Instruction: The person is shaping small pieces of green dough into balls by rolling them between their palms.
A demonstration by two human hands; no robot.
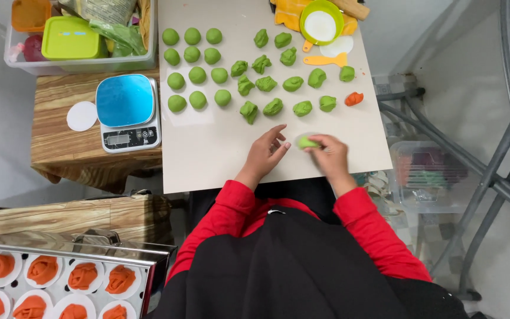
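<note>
My right hand [327,155] pinched a small soft lump of green dough [307,142] between thumb and fingertips, low over the near edge of the pale square work board [219,156], a little right of centre. My left hand [267,152] lay just left of it with fingers loosely spread and nothing in its grasp, fingertips close to the lump; I could not tell whether they touched it, the hands being slightly blurred. Both my sleeves [361,221] were red, over a black front. On the far left part of the board sat smooth round green dough balls [198,62] in tidy rows. To their right lay rough, twisted green dough pieces [278,80] in looser rows, and at the right end of these a single small orange dough piece [353,98]. At the far edge of the board stood a green-rimmed round dish with white contents [321,23] on a yellow cloth [287,15], with an orange plastic scraper [326,59] just near of it. Left of the board, on a wood-grain table [60,147], stood a digital kitchen scale with a blue round platform [127,112], a white disc [82,116] beside it. Farther left, a clear plastic tub [78,62] held a lime-green lidded box [71,38]. Near left, a metal tray [60,283] carried orange dough rosettes on white rounds [82,276].
</note>
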